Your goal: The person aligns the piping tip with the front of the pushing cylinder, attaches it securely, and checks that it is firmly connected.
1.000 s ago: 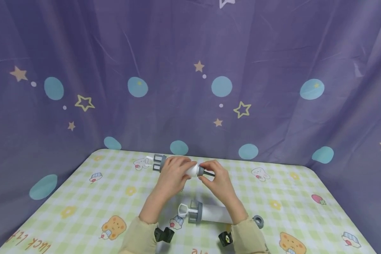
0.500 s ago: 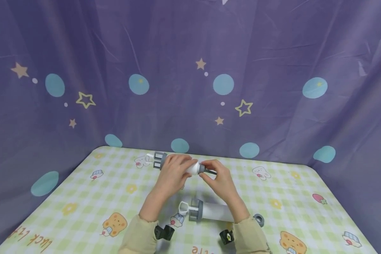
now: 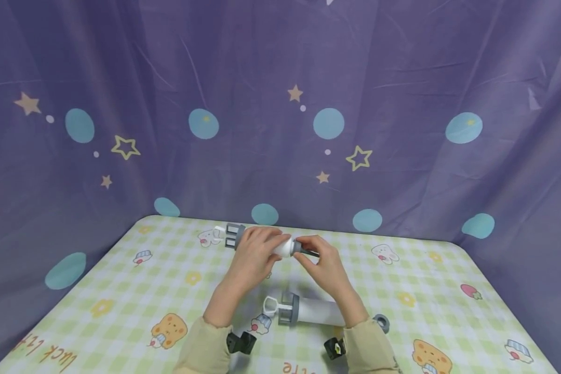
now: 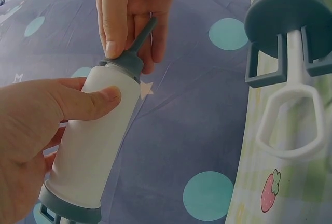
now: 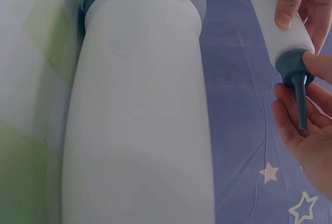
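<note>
My left hand (image 3: pixel 254 258) grips the white barrel (image 4: pixel 96 141) of a syringe-like tube, thumb across its side. At the tube's other end, my right hand (image 3: pixel 326 264) pinches the grey-blue cap (image 5: pixel 291 64), from which a thin nozzle (image 5: pixel 301 102) sticks out. In the left wrist view a narrow pale neck shows between cap (image 4: pixel 127 63) and barrel. The held tube's grey handle frame (image 3: pixel 234 236) points left, beyond my left hand. Below both hands, a second white tube (image 3: pixel 319 312) lies on the table, partly hidden by my right forearm.
The second tube has a grey flange and white pull loop (image 3: pixel 270 306) at its left. A grey ring-shaped part (image 3: pixel 381 323) lies right of my right forearm. A checked cloth (image 3: pixel 135 291) covers the table, and a purple curtain (image 3: pixel 262 171) hangs behind it.
Both hands keep their hold and stay nearly in place. The scene has shifted slightly upward in the head view since the earliest frame.
</note>
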`<state>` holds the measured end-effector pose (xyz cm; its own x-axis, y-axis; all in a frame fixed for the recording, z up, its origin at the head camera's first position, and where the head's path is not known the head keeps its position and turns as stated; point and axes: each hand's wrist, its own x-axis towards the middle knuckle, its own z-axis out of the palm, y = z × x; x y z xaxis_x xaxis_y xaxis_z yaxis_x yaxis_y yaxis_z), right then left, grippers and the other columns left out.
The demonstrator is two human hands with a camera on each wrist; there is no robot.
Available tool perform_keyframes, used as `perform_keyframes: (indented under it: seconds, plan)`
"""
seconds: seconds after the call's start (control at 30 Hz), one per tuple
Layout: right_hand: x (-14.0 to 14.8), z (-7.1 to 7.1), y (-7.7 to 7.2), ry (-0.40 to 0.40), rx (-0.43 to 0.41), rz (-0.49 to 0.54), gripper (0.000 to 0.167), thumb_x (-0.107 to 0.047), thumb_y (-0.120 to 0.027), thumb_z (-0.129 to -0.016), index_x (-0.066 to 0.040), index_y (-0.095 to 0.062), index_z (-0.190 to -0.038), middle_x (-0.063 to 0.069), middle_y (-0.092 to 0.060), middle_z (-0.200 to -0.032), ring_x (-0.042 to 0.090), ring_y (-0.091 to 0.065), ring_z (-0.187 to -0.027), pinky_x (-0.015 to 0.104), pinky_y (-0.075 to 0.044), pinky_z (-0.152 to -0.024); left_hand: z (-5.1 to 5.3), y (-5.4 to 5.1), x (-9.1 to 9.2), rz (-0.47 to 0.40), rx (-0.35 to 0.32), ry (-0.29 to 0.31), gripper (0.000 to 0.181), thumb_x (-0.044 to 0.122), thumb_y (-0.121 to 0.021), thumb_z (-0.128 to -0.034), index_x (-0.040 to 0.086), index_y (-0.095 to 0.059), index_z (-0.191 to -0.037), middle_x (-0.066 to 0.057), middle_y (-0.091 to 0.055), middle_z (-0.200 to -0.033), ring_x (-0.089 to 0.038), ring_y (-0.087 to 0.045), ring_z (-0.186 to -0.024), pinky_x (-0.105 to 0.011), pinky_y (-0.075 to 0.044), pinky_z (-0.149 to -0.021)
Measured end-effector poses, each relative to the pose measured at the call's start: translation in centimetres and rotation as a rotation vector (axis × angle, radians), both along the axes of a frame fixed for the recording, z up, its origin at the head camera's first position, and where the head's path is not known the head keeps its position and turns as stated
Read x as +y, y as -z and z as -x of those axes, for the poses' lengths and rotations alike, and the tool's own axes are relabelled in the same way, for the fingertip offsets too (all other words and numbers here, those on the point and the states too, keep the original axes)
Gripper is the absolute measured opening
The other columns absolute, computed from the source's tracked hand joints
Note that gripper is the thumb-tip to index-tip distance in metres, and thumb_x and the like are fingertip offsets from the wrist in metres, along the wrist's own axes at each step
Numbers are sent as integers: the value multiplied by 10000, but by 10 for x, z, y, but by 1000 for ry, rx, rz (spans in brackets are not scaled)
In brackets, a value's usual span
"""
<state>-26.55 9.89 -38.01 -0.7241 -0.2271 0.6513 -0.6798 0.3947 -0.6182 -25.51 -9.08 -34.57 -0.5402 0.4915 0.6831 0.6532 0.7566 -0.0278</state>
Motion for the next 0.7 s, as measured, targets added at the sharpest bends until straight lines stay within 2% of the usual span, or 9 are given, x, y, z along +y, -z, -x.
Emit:
perform_keyframes:
  seconds: [0.53,0.7]
  plan:
    - [3,-1,-1,-16,-77,-32,269,-215,-604,-873,-83,-608,-1108,45,-629,-1052,162,-626,-933,295,-507,-831,-2,-1,0,12,-14,13,475,105,-780,-676,164,-637,-1126,-36,-603,-1087,-216,-544,-1040,-415,-364,-933]
    - [4,-2,-1,-30,-85,-38,308,-201,-652,-838,-89,-599,-1120,32,-625,-1040,153,-624,-914,294,-507,-832,-2,-1,-1,13,-16,8,479,106,-782,-673,169,-637,-1126,-30,-603,-1082,-211,-544,-1036,-406,-363,-934]
